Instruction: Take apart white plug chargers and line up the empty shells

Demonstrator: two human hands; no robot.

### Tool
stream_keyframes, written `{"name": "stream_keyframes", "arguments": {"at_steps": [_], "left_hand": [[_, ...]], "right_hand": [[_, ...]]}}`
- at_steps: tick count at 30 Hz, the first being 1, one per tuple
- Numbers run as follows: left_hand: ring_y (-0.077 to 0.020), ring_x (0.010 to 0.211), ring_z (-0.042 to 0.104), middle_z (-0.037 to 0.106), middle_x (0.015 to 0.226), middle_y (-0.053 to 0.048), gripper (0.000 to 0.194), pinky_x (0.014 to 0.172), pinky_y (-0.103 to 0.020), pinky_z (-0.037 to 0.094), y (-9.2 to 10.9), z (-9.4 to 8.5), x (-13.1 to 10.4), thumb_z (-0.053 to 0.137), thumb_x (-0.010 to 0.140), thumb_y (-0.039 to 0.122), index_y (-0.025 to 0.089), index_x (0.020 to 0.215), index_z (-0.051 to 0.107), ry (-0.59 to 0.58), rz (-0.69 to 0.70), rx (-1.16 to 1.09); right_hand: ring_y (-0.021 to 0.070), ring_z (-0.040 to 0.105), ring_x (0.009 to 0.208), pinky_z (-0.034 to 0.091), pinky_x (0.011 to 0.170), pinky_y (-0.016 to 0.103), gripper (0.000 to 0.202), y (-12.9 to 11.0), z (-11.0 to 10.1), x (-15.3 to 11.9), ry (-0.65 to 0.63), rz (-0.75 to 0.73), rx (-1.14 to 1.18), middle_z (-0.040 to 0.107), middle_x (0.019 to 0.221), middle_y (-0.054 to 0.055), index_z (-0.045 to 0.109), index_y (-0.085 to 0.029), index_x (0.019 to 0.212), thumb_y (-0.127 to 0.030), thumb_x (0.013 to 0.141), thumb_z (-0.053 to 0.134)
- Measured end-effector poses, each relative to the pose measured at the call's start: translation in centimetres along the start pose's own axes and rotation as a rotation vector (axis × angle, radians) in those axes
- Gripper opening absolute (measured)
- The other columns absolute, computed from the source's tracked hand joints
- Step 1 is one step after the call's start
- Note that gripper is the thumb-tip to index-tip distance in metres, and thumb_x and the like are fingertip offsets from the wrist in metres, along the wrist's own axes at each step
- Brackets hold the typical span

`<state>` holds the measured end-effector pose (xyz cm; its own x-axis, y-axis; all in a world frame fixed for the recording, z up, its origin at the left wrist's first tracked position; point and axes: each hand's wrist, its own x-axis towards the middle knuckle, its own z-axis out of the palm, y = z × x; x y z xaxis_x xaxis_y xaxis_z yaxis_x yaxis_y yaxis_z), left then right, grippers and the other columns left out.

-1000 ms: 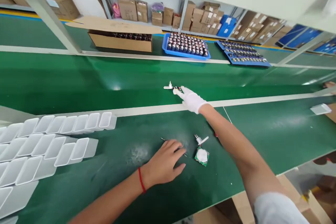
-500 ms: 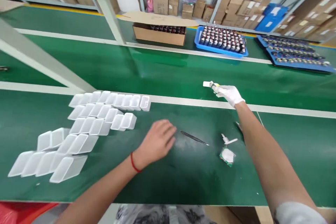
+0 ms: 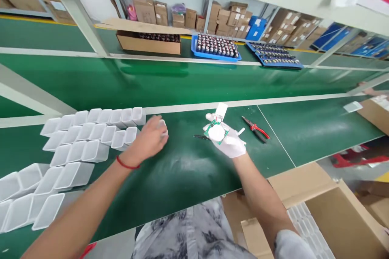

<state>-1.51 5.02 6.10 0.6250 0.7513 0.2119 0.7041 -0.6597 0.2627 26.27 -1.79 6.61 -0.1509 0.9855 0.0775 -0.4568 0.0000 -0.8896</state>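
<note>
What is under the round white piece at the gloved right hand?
A green circuit board shows around the round white piece. The surface directly beneath is covered.

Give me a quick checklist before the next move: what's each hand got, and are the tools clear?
1. Right hand holding the green-and-white board assembly: ok.
2. Left hand at a white container: ok.
3. Firmness of the left hand's hold: cannot tell; its fingers hide much of the container.
4. Red-handled pliers apart from both hands: ok.
5. Tweezers fully visible: not ok, partly hidden by the right hand.
</note>
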Motion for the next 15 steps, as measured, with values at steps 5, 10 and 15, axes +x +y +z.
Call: {"name": "stream_keyframes", "arguments": {"at_steps": [5,10,15], "left_hand": [[-0.0289,0.114,0.060,0.053,0.130,-0.016,0.006,0.095,-0.045,0.053,4.7,2.8,-4.7,0.053,0.088,0.019,0.017,0.089,0.058,-0.079,0.011,-0.179],[-0.0294,0.129,0.051,0.048,0.140,-0.015,0.069,0.105,-0.046,0.046,4.4,4.2,-5.5,0.071,0.080,0.029,0.019,0.137,0.033,-0.029,-0.168,-0.532],[-0.0298,0.121,0.056,0.058,0.131,-0.011,0.077,0.098,-0.044,0.050,3.2,4.4,-5.2,0.071,0.082,0.034,0.022,0.144,0.027,-0.124,-0.184,-0.579]], "right_hand": [[0.0250,0.064,0.103,0.052,0.093,0.039,0.082,2.4,2.7,-2.4,0.010,0.107,0.045,0.062,0.126,0.004,0.063,-0.032,0.118,-0.048,0.043,0.091],[0.0287,0.062,0.111,0.047,0.102,0.047,0.099,3.7,3.1,-2.6,0.100,0.141,-0.137,0.066,0.117,0.006,0.049,-0.032,0.135,-0.050,0.048,0.092],[0.0284,0.063,0.110,0.047,0.101,0.051,0.101,4.2,3.0,-1.8,0.105,0.098,-0.279,0.063,0.118,0.004,0.038,-0.036,0.141,-0.039,0.056,0.092]]}}
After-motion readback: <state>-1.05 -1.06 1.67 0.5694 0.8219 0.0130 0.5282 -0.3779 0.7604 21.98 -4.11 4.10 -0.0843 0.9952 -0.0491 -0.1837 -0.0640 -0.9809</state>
